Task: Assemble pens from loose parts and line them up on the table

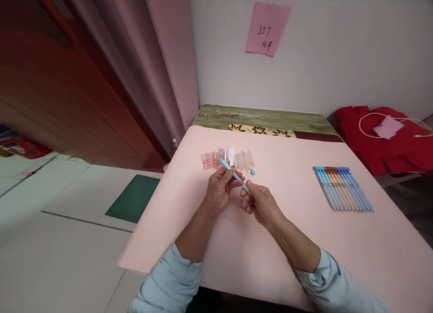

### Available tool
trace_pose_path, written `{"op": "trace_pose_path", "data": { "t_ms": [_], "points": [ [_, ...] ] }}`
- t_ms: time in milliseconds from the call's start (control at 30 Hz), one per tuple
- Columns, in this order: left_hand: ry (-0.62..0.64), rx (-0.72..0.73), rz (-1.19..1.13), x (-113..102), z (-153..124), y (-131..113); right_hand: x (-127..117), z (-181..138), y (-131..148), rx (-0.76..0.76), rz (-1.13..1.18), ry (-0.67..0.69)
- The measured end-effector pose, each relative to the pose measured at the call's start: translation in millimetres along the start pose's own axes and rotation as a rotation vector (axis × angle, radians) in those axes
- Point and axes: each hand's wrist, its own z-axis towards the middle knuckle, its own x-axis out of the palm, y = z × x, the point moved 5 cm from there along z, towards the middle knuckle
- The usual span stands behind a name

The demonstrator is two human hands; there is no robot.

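A light blue pen slants between my two hands above the pink-covered table. My left hand pinches its upper part, below the brighter blue end. The fingers of my right hand are closed round its lower end, hiding the tip. Just beyond my hands lies a row of small pinkish clear tubes, with white sticks beside them and pale slim pieces to the right. A small bright blue piece rests close to these.
At the table's right, several pens lie side by side, in blue, brown and darker blue groups. Red cloth with a white cable is beyond the right edge. A pink note hangs on the wall. A green mat lies on the floor at left.
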Motion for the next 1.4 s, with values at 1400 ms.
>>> {"op": "trace_pose_path", "data": {
  "t_ms": [1400],
  "points": [
    [-0.006,-0.013,-0.023,-10.1,7.0,2.7,-13.8,1.0,15.5,-0.201,-0.031,-0.110]
  ]
}}
